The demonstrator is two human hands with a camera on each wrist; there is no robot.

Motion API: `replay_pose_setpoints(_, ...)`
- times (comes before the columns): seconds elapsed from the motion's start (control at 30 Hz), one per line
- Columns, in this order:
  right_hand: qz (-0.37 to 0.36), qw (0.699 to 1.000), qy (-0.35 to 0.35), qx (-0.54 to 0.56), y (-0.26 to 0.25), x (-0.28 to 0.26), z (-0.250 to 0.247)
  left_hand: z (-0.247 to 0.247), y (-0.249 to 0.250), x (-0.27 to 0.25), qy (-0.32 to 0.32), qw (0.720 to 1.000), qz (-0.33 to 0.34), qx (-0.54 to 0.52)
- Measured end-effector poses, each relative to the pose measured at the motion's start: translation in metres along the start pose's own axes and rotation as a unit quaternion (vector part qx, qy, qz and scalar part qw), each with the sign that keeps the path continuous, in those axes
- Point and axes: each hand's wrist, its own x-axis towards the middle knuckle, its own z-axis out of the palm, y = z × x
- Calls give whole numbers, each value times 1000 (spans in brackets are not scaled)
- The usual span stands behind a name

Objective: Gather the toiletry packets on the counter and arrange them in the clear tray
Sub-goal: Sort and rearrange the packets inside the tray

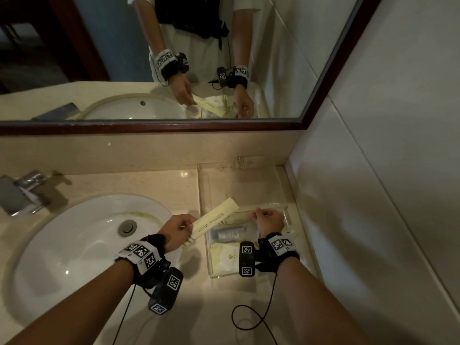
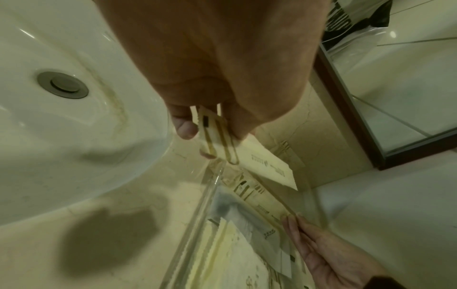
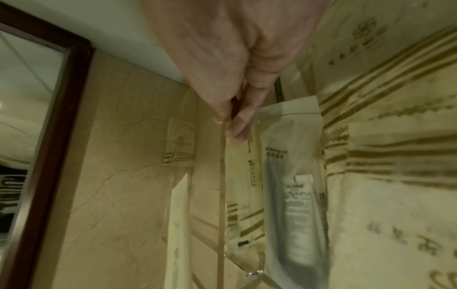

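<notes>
**Operator:** Head view has the clear tray (image 1: 202, 195) on the counter (image 1: 161, 185) to the right of the sink (image 1: 74, 245), pushed toward the wall. From where I sit, the near half of the tray is where the packets lie: a frosted pouch with a dark tube (image 1: 230, 232) inside it, and just in front of that a pale cream packet with a small emblem (image 1: 225, 260). The far half shows only its bare bottom.

**Colleague:** What are the hands doing?

**Operator:** My left hand (image 1: 178, 231) is grasping a long cream packet (image 1: 215, 216) by its near end, thumb and fingers pinched round it. The packet slants up and to the right, its far end over the tray's left wall. On the left wrist view I see gold loops printed at the pinched end and small print further along.

**Colleague:** And the right?

**Operator:** My right hand (image 1: 270, 220) is over the middle of the tray, fingers curled. On the right wrist view the thumb and fingertips (image 3: 237, 125) pinch the end of another long striped packet (image 3: 243, 176), which lies just beside the frosted pouch. Whether that packet rests flat on the tray bottom I cannot tell.

**Colleague:** Anything outside the tray?

**Operator:** One small cream sachet (image 1: 250, 161) leans against the backsplash behind the tray's far right corner. A chrome tap (image 1: 22, 192) stands left of the sink, and the mirror (image 1: 174, 58) above repeats both hands.
</notes>
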Motion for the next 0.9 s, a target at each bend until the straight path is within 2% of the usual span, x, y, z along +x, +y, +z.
replay_pose_setpoints(0.1, -7, 998, 15, -55, -4, -4, 2, 0, -1, 2, 0, 1000, 4, 11)
replay_pose_setpoints(0.23, -2, 998, 3, -64, -4, -6, 2, 1, 0, 4, -6, 1000, 4, 20)
replay_pose_setpoints(0.37, -50, 996, -12, -71, -7, -12, -8, 2, 2, 7, -21, 999, 8, 44)
replay_pose_setpoints(0.47, -103, 987, -112, -45, -20, -21, -23, 6, 8, 11, -42, 996, 19, 74)
replay_pose_setpoints(0.53, -141, 968, -197, -71, -26, -22, -33, 10, 14, 14, -54, 994, 25, 92)
replay_pose_setpoints(0.6, -157, 953, -237, -104, -28, -18, -42, 15, 21, 17, -63, 992, 39, 106)
replay_pose_setpoints(0.77, -165, 939, -266, -143, -23, -9, -66, 29, 36, 18, -67, 990, 63, 105)
replay_pose_setpoints(0.9, -162, 950, -219, -150, -12, -1, -78, 37, 37, 19, -44, 991, 47, 119)
